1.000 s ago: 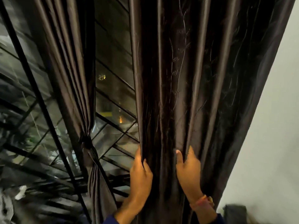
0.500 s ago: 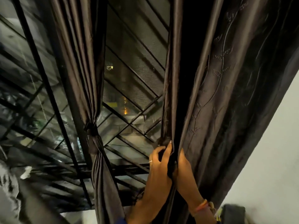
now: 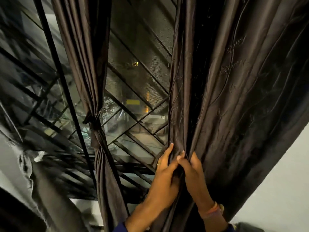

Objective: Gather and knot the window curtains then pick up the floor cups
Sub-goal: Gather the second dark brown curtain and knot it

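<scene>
A dark brown satin curtain point(image 3: 234, 91) hangs on the right of the window, bunched into folds at waist height. My left hand point(image 3: 164, 180), with a ring on one finger, wraps round the bunch from the left. My right hand point(image 3: 194, 174), with a bracelet at the wrist, grips the same bunch from the right, the two hands touching. A second brown curtain point(image 3: 85, 64) hangs left of centre, tied in a knot point(image 3: 93, 121) halfway down. No cups are in view.
Behind the curtains is a window with a black diagonal grille point(image 3: 138, 121) and mesh, night lights outside. A white wall point(image 3: 275, 190) stands at the right. Another dark cloth point(image 3: 50, 198) hangs at the lower left.
The right curtain was spread flat; my hands have drawn its left edge rightward and closed together on the gathered folds. More of the window shows between the two curtains.
</scene>
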